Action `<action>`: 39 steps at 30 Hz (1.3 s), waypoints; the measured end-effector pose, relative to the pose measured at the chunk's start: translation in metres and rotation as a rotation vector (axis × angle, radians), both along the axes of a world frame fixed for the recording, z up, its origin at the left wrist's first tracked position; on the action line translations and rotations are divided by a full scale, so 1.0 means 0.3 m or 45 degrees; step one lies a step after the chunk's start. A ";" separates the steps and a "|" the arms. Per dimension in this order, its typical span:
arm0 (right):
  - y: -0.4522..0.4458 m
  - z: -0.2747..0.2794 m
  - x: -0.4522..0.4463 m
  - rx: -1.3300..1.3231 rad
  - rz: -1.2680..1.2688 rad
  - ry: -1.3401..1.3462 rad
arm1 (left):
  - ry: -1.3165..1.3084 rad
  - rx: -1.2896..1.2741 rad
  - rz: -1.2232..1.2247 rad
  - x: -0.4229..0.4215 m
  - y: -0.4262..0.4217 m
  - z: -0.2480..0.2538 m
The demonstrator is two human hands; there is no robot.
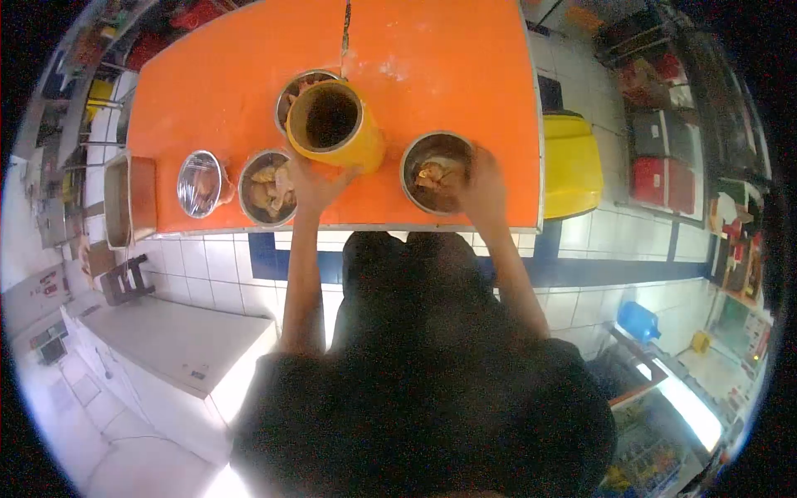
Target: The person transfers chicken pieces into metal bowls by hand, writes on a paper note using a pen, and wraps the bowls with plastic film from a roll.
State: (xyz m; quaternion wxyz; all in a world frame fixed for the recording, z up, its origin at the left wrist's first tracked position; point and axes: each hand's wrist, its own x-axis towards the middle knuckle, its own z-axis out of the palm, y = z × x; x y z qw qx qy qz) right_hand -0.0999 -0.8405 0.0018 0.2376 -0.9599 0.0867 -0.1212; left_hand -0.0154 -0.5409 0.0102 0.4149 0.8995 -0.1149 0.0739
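Note:
On the orange table point(224, 75), a tall yellow container point(365, 149) stands with its dark open mouth towards me. My left hand point(318, 189) is against its near side, thumb and fingers spread around it. To the right, my right hand point(483, 189) grips the right rim of a metal bowl point(413, 192) with pieces of raw meat point(438, 175) in it, chicken by the look of it. Just left of my left hand is a second metal bowl point(246, 203) of pale meat pieces point(270, 189). Behind the yellow container, a third bowl point(282, 104) is partly hidden.
A bowl covered in clear film point(199, 184) stands further left, beside a rectangular metal tray point(119, 203) at the table's left end. A yellow bin point(573, 166) is close to the right edge. White freezer point(166, 332) behind left; blue water jug point(638, 322) behind right.

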 end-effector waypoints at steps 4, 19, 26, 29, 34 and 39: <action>0.129 -0.025 0.207 0.338 0.442 -0.140 | 0.048 -0.367 -0.121 0.032 -0.037 -0.072; 0.336 0.306 0.063 0.808 0.661 -0.074 | 0.196 -1.030 0.398 -0.146 0.026 0.266; 0.643 0.556 -0.141 1.295 0.858 0.090 | 0.422 -1.950 0.205 -0.363 0.094 0.339; 0.706 0.640 -0.263 1.183 0.934 0.229 | 0.541 -2.272 -0.038 -0.500 0.125 0.297; 0.708 0.622 -0.421 0.758 0.774 0.415 | 0.484 -1.899 -0.018 -0.673 0.219 0.258; 0.777 0.432 -0.502 1.535 0.386 0.306 | 0.547 -1.762 0.138 -0.803 0.315 0.164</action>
